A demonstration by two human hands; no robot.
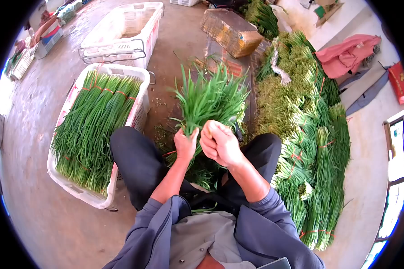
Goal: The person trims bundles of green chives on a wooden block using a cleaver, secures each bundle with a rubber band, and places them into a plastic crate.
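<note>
A loose bunch of garlic chives (213,96) fans out in front of me, leaf tips pointing away. My left hand (186,144) is closed around its near end, low on the left side. Beside it, my right hand (220,142) makes a fist against the near right side of the bunch. What sits inside that fist is hidden by the fingers. More green leaves (202,172) lie below my hands, between my knees.
On my left, a white plastic crate (141,96) holds tied chive bundles; another white crate (121,45) stands behind it. A long heap of bundled stalks with buds (292,103) lies on my right. Farther off is a taped box (231,33). A pink garment (348,54) lies beyond the heap.
</note>
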